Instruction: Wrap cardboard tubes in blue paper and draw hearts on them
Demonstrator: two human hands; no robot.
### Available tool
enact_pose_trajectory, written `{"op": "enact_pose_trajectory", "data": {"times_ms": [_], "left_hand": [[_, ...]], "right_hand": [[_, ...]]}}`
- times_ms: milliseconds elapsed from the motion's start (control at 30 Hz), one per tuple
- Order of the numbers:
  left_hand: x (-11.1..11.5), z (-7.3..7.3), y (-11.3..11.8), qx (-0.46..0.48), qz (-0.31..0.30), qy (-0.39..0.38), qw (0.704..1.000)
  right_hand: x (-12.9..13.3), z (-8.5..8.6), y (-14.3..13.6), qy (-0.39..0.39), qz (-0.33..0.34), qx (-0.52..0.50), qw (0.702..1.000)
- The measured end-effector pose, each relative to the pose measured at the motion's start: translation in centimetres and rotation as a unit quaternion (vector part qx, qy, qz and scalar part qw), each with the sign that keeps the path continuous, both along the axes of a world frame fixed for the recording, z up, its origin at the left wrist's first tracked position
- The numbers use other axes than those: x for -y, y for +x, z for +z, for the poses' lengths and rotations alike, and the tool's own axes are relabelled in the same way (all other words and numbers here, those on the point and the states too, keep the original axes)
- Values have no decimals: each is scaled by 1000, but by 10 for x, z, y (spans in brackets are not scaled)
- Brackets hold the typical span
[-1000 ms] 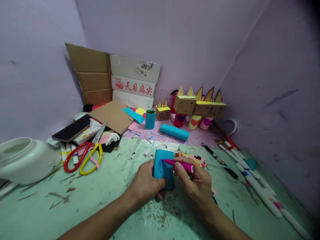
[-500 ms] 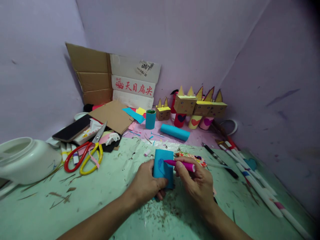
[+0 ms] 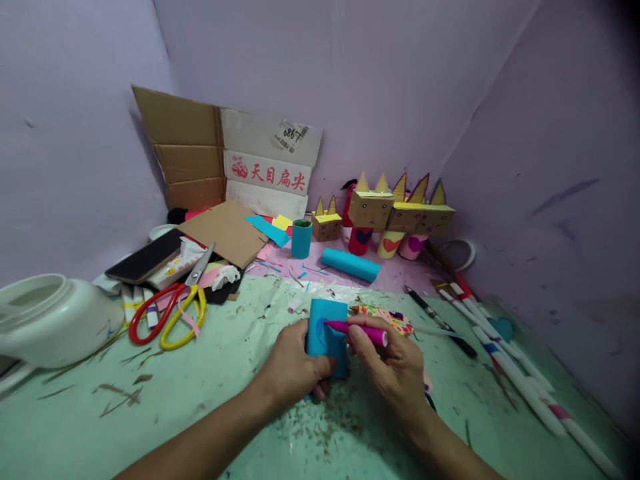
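Note:
Low in the middle, my left hand is wrapped round a blue paper tube, holding it upright. A dark blue drawn shape shows on the tube's upper front. My right hand grips a magenta marker, whose tip points left and meets the drawn shape. Just left of the tube lies a small white cap. Behind it, another blue tube lies on its side, and a shorter blue tube stands upright.
Scissors, a black phone and a white pot are at the left. Cardboard lies behind them. Cardboard heads on coloured tubes stand at the back right. Several markers and a black pen lie at the right.
The magenta marker and my right hand have shifted slightly left, with the tip moving across the drawn shape. My left hand and the tube have stayed nearly still.

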State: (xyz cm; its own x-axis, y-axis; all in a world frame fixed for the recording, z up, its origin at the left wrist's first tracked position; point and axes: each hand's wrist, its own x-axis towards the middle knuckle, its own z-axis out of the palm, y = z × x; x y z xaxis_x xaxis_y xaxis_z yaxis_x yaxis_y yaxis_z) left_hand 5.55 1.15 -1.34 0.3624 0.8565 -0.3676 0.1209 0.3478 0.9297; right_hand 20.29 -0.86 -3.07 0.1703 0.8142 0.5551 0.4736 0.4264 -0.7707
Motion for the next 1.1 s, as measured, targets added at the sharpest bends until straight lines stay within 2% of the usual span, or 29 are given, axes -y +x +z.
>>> {"op": "enact_pose_trajectory", "data": {"times_ms": [233, 433, 1100], "left_hand": [[-1, -1, 0, 4, -2, 7, 1000], [-1, -5, 0, 11, 1, 5, 1000], [-2, -5, 0, 18, -4, 10, 1000]], "right_hand": [[1, -1, 0, 22, 0, 18, 1000], [2, 3, 0, 32, 33, 44, 998], [2, 5, -2, 50, 33, 56, 997]]}}
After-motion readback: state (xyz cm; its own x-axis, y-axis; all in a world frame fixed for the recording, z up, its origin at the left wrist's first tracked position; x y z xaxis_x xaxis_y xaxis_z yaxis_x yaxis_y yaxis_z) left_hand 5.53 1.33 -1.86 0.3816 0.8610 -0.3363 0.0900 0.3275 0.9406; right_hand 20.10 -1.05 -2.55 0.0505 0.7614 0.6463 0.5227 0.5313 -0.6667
